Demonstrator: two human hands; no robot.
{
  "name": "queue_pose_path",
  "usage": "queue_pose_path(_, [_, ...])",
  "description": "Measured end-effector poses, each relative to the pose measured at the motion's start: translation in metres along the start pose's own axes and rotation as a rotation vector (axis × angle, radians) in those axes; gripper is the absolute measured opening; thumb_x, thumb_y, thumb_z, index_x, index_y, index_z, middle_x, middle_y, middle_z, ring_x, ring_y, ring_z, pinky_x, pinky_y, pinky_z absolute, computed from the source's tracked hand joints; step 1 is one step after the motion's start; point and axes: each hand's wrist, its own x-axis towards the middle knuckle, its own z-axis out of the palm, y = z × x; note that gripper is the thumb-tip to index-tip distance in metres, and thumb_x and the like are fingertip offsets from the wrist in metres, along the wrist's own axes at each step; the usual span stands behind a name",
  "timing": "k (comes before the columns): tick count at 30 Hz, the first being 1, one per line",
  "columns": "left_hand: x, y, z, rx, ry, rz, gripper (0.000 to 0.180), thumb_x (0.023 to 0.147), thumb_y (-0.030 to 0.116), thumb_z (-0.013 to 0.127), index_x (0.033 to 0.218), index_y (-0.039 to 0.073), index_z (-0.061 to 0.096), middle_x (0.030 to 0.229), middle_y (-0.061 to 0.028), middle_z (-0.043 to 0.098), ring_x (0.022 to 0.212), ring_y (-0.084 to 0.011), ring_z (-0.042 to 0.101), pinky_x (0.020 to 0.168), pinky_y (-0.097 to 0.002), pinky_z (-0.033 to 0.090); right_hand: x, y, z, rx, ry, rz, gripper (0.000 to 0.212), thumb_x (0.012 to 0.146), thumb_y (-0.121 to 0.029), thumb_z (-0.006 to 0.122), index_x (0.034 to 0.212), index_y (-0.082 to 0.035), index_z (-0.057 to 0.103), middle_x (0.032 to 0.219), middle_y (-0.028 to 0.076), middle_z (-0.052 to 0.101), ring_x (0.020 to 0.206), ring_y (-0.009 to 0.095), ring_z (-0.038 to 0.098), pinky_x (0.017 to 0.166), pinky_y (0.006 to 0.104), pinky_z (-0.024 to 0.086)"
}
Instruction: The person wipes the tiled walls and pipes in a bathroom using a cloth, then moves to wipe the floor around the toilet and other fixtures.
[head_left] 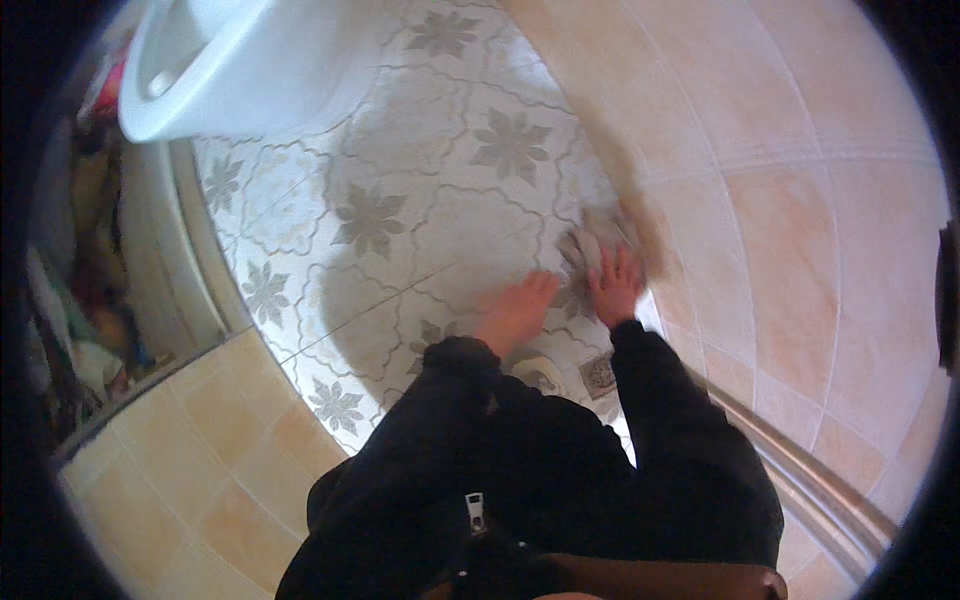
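My right hand (617, 283) is low at the foot of the tiled wall. Its fingers are spread over a crumpled, greyish-beige cloth (603, 226), which lies on the floor against the wall and looks smeared by motion. To the left of it, my left hand (520, 312) hangs over the patterned floor (430, 225), apart from the cloth. Motion blurs its fingers, so I cannot make out how they are held. Both arms are in black sleeves.
A white ceramic basin or toilet (250, 75) stands at the far left. Below it, a recess (95, 290) holds jumbled items. Metal pipes (800, 470) run along the right wall (790, 260). Near my light shoe (540, 374) is a small square floor drain (599, 377).
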Motion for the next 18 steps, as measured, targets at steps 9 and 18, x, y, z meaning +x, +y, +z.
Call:
queue_pose_path(9, [-0.045,-0.048,0.027,0.175,0.232,0.271,0.039,0.087,0.012,0.055,0.126,0.007,0.057,0.13,-0.0153,0.058,0.119,-0.0333,0.056,0.102,-0.0438,0.045,-0.086,-0.069,0.054,-0.058,0.058,-0.495,0.067,0.089,-0.043,0.058,0.15,-0.022,0.039,0.16,0.015,0.024,0.144,0.051,0.016,0.101,0.0733,0.027])
queue_pose_path(18, [-0.169,-0.101,-0.041,0.356,-0.165,-0.17,0.03,0.082,0.019,0.066,0.11,0.008,0.067,0.118,-0.0126,0.062,0.105,-0.0309,0.061,0.095,-0.042,0.047,-0.081,-0.21,0.065,-0.188,-0.065,-1.357,0.061,0.076,-0.04,0.065,0.134,-0.023,0.059,0.152,0.008,0.038,0.148,0.038,0.019,0.108,0.0719,0.021])
